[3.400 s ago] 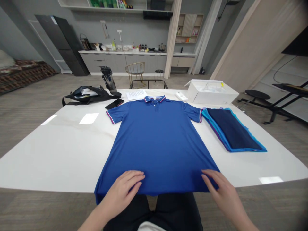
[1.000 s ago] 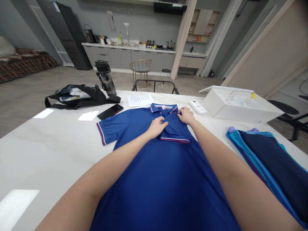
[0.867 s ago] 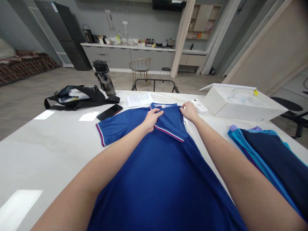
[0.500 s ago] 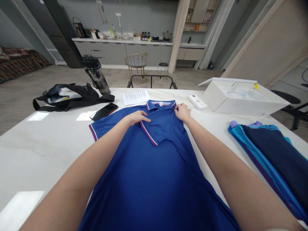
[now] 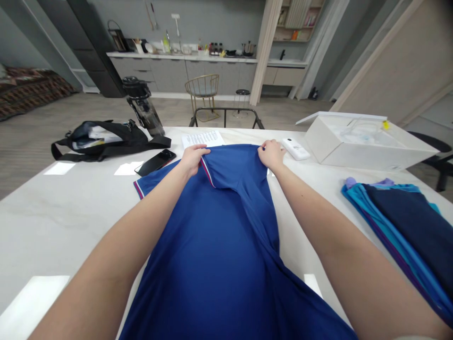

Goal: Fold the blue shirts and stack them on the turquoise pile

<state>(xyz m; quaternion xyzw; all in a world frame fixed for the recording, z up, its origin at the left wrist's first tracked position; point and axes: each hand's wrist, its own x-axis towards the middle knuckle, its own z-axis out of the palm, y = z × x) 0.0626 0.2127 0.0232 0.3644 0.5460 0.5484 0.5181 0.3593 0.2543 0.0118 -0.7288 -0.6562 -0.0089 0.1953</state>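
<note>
A blue polo shirt [image 5: 212, 236] with red-and-white striped sleeve edges lies spread on the white table, its hem running out of view toward me. My left hand [image 5: 194, 158] pinches the edge of the right sleeve, which is folded inward across the shirt. At the right shoulder, my right hand [image 5: 272, 153] grips the cloth between thumb and fingers. Between both hands the fabric is raised and stretched, and it hides the collar. The other sleeve lies out to the left, partly behind my left forearm.
Along the left stand a black bag [image 5: 106, 139], a water bottle [image 5: 143, 106] and a phone [image 5: 155, 162]. Printed paper [image 5: 203, 138] lies behind the shirt. To the right are a white device [image 5: 296, 149], an open white box [image 5: 371, 153] and a pile of folded clothes [image 5: 406, 217].
My left hand has moved up and left, drawing the sleeve edge along. The shoulder cloth is lifted and now covers the collar. My right hand keeps its hold, nearly in place.
</note>
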